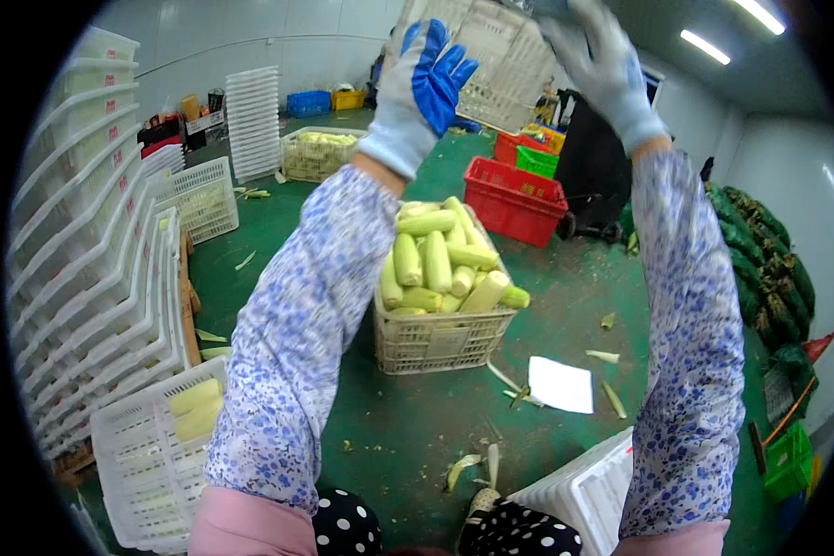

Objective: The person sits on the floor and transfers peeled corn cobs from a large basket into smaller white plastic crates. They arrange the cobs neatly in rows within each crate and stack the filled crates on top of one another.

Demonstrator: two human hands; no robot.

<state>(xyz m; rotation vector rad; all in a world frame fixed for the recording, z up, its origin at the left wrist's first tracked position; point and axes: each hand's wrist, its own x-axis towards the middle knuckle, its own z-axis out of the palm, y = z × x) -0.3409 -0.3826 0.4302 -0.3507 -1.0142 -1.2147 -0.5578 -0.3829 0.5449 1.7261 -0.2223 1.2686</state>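
Observation:
Both my hands are raised in grey work gloves with blue-coated palms. My left hand has its fingers spread, with its blue palm side showing in front of the left edge of a tilted, greyish plastic crate. My right hand is by the crate's right edge, fingers apart, blurred and partly cut off at the top. Whether either hand touches the crate, or what holds it up, I cannot tell. Below, on the floor, stands a beige crate heaped with pale green ears of corn.
Tall stacks of white crates rise at the left. A white crate with a few ears sits near my left forearm, and a white stack near my feet. A red crate, white sheet, husk scraps and green net sacks lie around.

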